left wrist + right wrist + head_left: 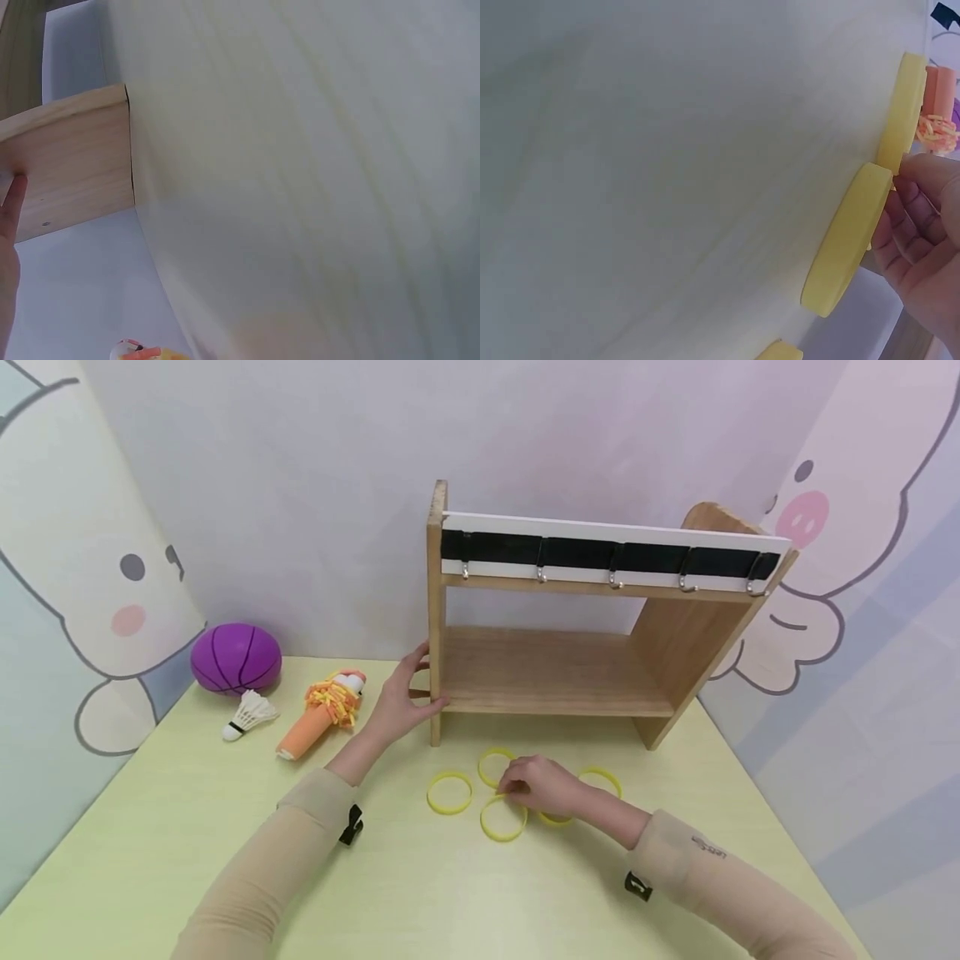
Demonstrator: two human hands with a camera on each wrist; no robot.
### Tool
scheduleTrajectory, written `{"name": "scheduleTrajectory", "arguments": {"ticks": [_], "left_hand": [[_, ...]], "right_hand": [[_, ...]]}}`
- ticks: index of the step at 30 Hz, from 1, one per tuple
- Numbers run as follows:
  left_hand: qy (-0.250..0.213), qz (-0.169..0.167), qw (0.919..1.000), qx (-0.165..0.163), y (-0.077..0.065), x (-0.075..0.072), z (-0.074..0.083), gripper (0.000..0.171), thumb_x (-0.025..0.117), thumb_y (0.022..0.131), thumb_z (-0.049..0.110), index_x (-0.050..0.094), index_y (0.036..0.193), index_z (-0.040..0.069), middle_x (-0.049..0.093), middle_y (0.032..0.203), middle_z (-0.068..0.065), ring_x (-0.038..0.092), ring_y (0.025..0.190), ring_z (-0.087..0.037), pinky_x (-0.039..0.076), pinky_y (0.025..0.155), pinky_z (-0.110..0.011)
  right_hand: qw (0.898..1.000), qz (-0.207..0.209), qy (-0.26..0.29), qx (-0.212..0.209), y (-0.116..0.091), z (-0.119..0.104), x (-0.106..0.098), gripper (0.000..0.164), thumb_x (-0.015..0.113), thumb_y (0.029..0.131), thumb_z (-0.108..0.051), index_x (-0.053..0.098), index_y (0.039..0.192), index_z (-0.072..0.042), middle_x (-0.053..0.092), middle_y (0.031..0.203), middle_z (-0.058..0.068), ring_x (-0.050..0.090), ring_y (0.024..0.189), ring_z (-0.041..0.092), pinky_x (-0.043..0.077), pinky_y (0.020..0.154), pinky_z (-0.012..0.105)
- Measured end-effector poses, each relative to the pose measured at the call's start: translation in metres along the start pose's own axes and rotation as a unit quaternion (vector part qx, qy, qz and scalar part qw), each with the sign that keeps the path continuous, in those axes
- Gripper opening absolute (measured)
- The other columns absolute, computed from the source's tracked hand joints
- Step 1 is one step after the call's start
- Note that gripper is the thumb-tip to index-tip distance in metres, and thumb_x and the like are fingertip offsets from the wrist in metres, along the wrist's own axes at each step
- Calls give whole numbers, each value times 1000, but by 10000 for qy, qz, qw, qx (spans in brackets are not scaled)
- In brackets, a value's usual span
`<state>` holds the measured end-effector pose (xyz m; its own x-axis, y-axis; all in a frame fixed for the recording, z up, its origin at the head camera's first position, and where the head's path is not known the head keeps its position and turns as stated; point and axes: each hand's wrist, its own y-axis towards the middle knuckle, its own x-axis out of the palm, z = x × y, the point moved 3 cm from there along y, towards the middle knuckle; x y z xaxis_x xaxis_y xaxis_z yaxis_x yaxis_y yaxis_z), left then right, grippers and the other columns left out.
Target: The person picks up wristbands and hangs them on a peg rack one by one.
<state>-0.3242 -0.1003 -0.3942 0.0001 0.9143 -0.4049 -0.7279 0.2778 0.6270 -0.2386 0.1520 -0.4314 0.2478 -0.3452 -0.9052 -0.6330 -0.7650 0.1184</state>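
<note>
My left hand (401,703) grips the left side panel (436,610) of a small wooden shelf, its thumb at the panel's front edge. In the left wrist view, a finger (15,196) lies against the panel's outer face. My right hand (542,785) is low over several yellow rings lying on the table, its thumb and fingertips pinched together at the near edge of the back ring (481,770). Close by are the front ring (504,839), the left ring (450,811) and one partly hidden ring (603,772) behind the right forearm.
Across the shelf's top runs a white and black rail (577,553) with several metal hooks. On the left of the table (420,893) lie a purple ball (236,658), a shuttlecock (251,712) and an orange toy (307,731) with a shaggy yellow mane. Walls enclose the table's back and sides.
</note>
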Motion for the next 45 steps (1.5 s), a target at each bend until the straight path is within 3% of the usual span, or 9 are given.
{"name": "scheduleTrajectory", "arguments": {"ticks": [6, 13, 21, 30, 32, 39, 45], "left_hand": [[45, 69, 10000, 13, 2, 1, 0, 94, 79, 75, 8, 23, 150, 19, 34, 147, -9, 46, 124, -32, 59, 75, -37], [63, 75, 9999, -101, 4, 7, 1, 95, 78, 75, 3, 21, 150, 11, 33, 147, -16, 45, 123, -37, 58, 76, -46], [86, 92, 9998, -163, 2, 2, 39, 87, 73, 77, -4, 22, 147, 0, 35, 141, -25, 44, 122, -41, 56, 77, -51], [103, 64, 9996, -249, 0, 1, 40, 88, 73, 77, -4, 22, 148, 2, 36, 139, -24, 45, 121, -40, 57, 77, -48], [114, 52, 9996, -258, -1, 1, 40, 88, 73, 77, -4, 22, 147, 1, 36, 138, -25, 46, 120, -40, 57, 77, -48], [102, 127, 9995, -283, -1, 9, 3, 95, 77, 75, 0, 19, 150, 10, 35, 140, -22, 45, 121, -39, 57, 75, -48], [101, 136, 9996, -229, -2, 6, 1, 94, 78, 76, 6, 21, 150, 15, 37, 140, -16, 46, 122, -33, 58, 76, -41]], "right_hand": [[9994, 252, 232, -25, 0, -1, -6, 6, 70, 84, -9, 70, 88, -14, 61, 82, -8, 54, 72, 2, 50, 61, 14], [9971, 396, 543, 360, -4, -8, -22, 12, 66, 84, -6, 66, 88, -17, 58, 82, -12, 53, 74, 4, 50, 57, 17], [9954, 636, 635, 319, -8, -16, -45, 12, 64, 85, -6, 65, 88, -17, 64, 86, -5, 55, 74, 6, 51, 52, 17], [9890, 1050, 936, 459, -13, -30, -75, 6, 65, 87, -10, 65, 91, -14, 64, 87, -2, 57, 79, 9, 54, 58, 20], [9860, 1254, 1031, 389, -13, -35, -82, 6, 66, 87, -9, 65, 91, -13, 65, 87, -1, 57, 79, 9, 54, 57, 21], [9670, 1907, 1649, 374, -9, -52, -104, 9, 66, 85, -1, 65, 92, -7, 66, 87, 6, 60, 75, 13, 57, 57, 25], [9437, 2403, 2248, 340, 4, -66, -124, 9, 66, 86, -1, 63, 95, -2, 65, 92, 14, 64, 81, 21, 59, 61, 30]]}}
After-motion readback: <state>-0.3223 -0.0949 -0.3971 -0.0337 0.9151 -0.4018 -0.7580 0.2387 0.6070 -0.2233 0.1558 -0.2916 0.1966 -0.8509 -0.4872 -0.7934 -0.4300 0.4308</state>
